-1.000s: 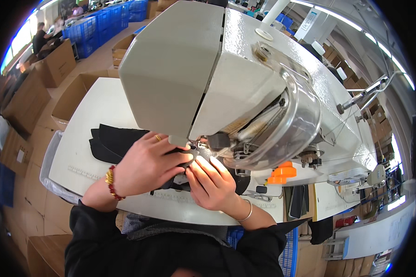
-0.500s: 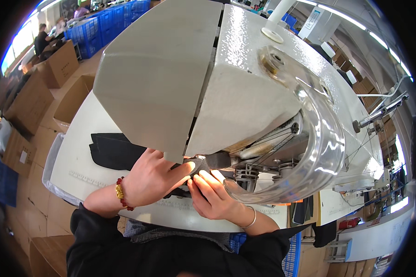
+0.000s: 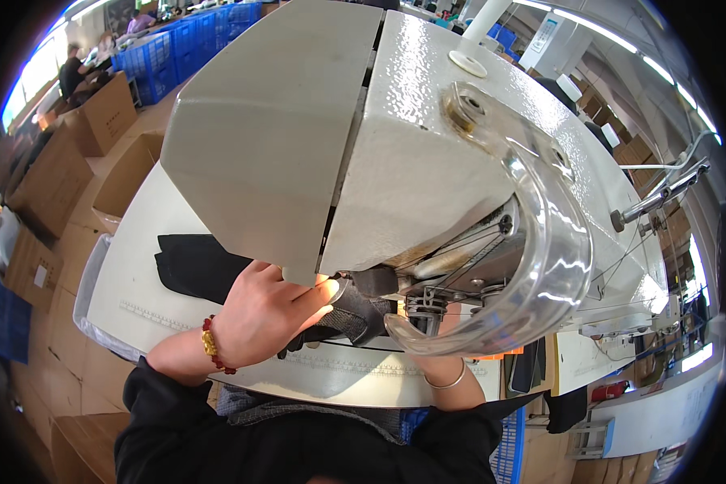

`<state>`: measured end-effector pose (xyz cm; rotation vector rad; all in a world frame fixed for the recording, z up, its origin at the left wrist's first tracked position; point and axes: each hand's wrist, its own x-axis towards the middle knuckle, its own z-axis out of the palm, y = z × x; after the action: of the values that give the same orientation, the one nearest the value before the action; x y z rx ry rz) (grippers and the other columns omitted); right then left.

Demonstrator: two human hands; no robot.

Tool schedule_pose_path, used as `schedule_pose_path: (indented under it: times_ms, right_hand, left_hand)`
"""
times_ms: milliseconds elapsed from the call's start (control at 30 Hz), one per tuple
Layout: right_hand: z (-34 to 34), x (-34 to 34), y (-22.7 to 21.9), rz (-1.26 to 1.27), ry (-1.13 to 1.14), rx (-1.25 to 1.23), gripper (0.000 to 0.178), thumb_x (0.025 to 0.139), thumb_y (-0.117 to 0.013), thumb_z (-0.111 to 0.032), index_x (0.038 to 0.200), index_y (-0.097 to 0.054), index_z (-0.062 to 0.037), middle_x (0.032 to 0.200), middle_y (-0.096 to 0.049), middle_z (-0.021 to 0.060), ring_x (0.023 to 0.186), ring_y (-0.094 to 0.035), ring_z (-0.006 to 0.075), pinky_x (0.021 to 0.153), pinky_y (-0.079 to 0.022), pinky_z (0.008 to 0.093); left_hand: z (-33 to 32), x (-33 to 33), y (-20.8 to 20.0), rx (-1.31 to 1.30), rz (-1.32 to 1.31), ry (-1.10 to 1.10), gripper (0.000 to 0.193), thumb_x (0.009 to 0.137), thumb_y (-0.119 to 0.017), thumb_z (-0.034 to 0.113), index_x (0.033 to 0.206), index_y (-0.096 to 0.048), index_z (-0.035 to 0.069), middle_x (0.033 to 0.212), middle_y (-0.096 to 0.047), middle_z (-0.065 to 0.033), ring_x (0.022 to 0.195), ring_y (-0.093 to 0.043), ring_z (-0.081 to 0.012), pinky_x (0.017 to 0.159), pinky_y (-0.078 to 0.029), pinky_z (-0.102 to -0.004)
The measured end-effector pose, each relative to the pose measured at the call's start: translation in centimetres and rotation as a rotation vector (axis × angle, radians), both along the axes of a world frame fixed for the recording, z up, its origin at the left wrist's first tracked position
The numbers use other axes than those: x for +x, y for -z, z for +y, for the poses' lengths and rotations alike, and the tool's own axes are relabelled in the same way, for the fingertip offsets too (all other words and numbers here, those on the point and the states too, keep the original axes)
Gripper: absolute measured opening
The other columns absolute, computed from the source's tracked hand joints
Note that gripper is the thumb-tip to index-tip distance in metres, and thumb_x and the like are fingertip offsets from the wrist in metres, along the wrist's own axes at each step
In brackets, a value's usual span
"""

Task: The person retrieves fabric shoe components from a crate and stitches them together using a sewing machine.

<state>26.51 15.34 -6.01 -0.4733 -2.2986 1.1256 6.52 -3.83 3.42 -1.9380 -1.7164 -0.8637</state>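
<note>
A large white sewing machine fills the middle of the view, its head over the white worktable. Under the head lies a dark mesh fabric piece, lit by a small lamp. My left hand pinches this piece beside the needle area, thumb and forefinger close together; the other fingertips are hidden by the machine head. My right hand reaches behind the curved clear guard, near the thread tension discs; its fingers are hidden there. Flat black fabric pieces lie left of my left hand.
A ruler strip runs along the worktable's near edge. Cardboard boxes and blue crates stand on the floor at the left. A metal rod stand rises at the right. Other people sit far back at the left.
My right hand has left the fabric near the needle and moved right, behind the clear guard. More mesh fabric shows now. My left hand stays nearly in place.
</note>
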Motion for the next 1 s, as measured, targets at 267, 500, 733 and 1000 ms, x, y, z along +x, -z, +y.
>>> schedule_pose_path:
  times_ms: [267,500,733,1000]
  right_hand:
    - [-0.5,-0.9,1.2,-0.02,0.021,0.328,0.043,0.088,-0.061,-0.034,0.117,-0.059,-0.0021,0.115,-0.06,0.0161,0.096,-0.063,0.0283,0.083,-0.053,0.0355]
    - [-4.5,-3.2,-3.4,0.214,-0.072,0.936,0.037,0.075,-0.073,-0.008,0.111,-0.067,-0.0029,0.109,-0.063,0.0171,0.09,-0.065,0.0287,0.077,-0.052,0.0344]
    - [-4.5,-3.3,-3.1,0.342,-0.068,1.203,0.028,0.069,-0.067,-0.001,0.096,-0.072,-0.0003,0.1,-0.068,0.0146,0.09,-0.066,0.0256,0.079,-0.054,0.0338]
    - [-4.8,-3.0,-3.7,0.294,-0.096,1.206,0.025,0.07,-0.068,-0.001,0.095,-0.072,0.0012,0.099,-0.069,0.0139,0.089,-0.067,0.0249,0.078,-0.055,0.0306]
  left_hand:
    - [0.1,0.8,0.0,-0.053,-0.112,-0.053,0.026,0.072,-0.076,0.014,0.095,-0.066,0.007,0.091,-0.061,-0.0025,0.091,-0.056,-0.0231,0.079,-0.046,-0.037]
    - [0.5,0.7,1.0,0.001,-0.028,-0.052,0.021,0.075,-0.067,0.011,0.095,-0.066,0.005,0.088,-0.061,-0.0036,0.087,-0.057,-0.0241,0.079,-0.045,-0.0371]
    - [0.3,-0.4,0.1,-0.003,-0.05,0.006,0.02,0.074,-0.066,0.009,0.094,-0.065,0.005,0.091,-0.062,-0.0059,0.091,-0.06,-0.0257,0.079,-0.047,-0.0377]
    - [-0.9,-5.3,-2.7,-0.494,-0.3,0.415,0.04,0.073,-0.07,-0.002,0.111,-0.069,0.012,0.11,-0.061,-0.0104,0.1,-0.059,-0.0294,0.082,-0.049,-0.0371]
